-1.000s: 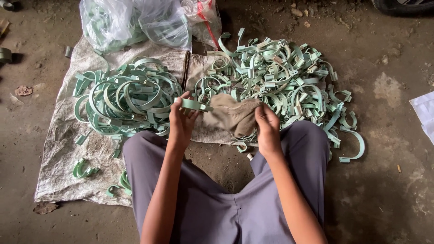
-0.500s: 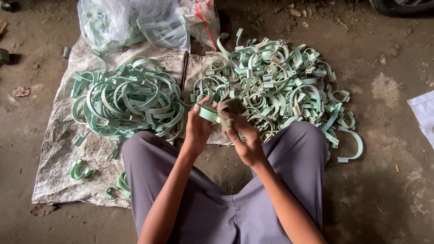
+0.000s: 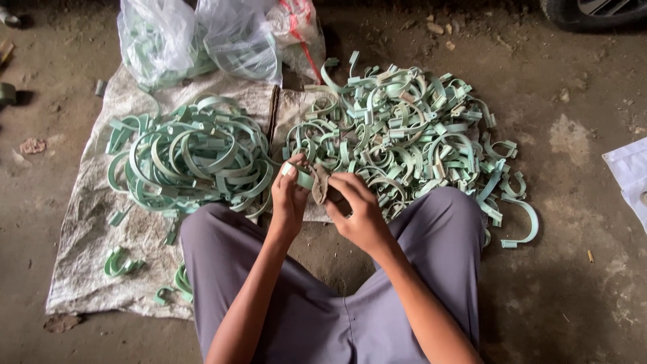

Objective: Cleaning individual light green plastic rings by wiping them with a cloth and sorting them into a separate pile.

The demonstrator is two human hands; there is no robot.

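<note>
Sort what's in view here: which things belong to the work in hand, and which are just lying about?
In hand:
- curved pale green plastic strip, in left hand
- brown cloth rag, in right hand
- tangled pile of green strips
- neater pile of green hoops
- grey woven sack

Lying about:
- clear plastic bags
- white sheet
- black tyre
</note>
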